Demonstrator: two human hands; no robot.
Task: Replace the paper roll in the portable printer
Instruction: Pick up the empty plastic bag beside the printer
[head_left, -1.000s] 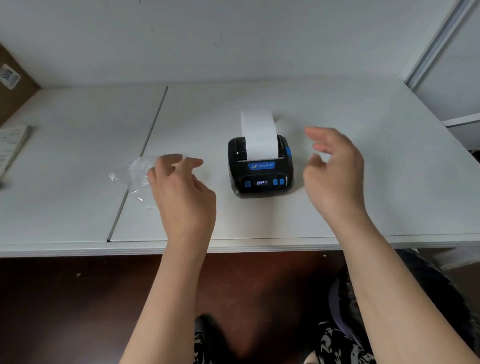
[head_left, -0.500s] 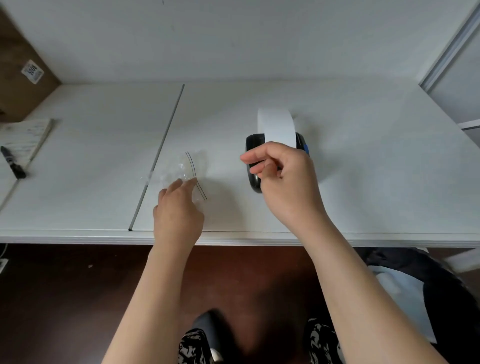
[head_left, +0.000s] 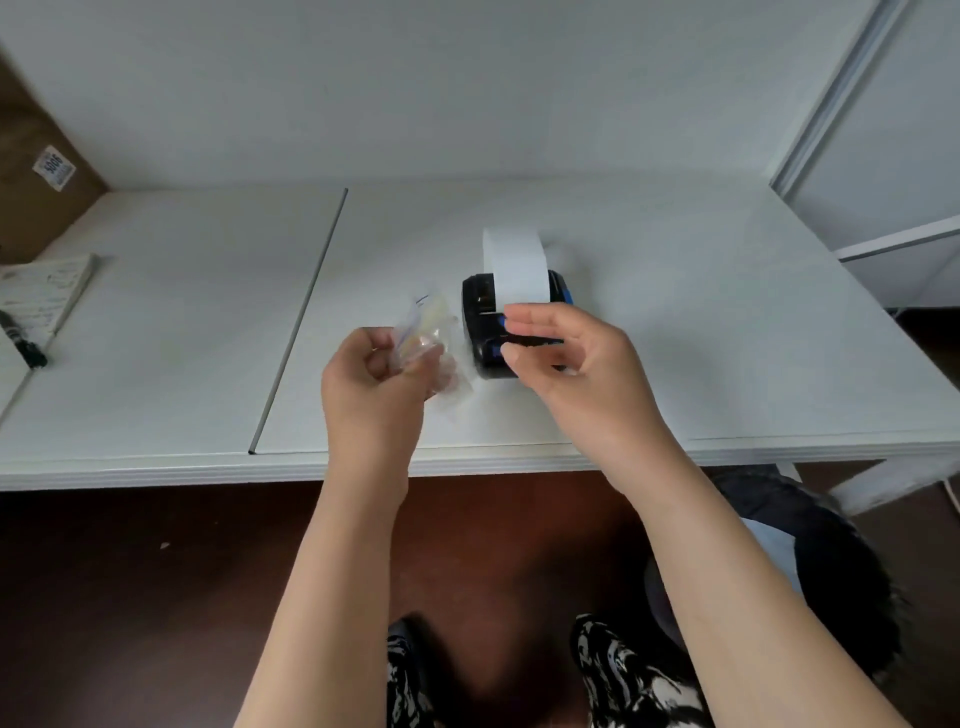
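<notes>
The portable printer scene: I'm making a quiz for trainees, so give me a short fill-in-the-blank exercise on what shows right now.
1. The left hand holds a clear plastic ____.
2. A white paper strip rises from the top of the black ____.
3. The right hand is in front of the printer, holding ____.
4. A black pen lies at the table's far ____ edge.

Missing words: bag; printer; nothing; left

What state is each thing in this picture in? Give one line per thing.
Portable printer: on the table, display lit, paper strip sticking up.
Clear plastic bag: crumpled, gripped by left hand.
Right hand: open over the printer.
Marker: lying flat, capped.
</notes>
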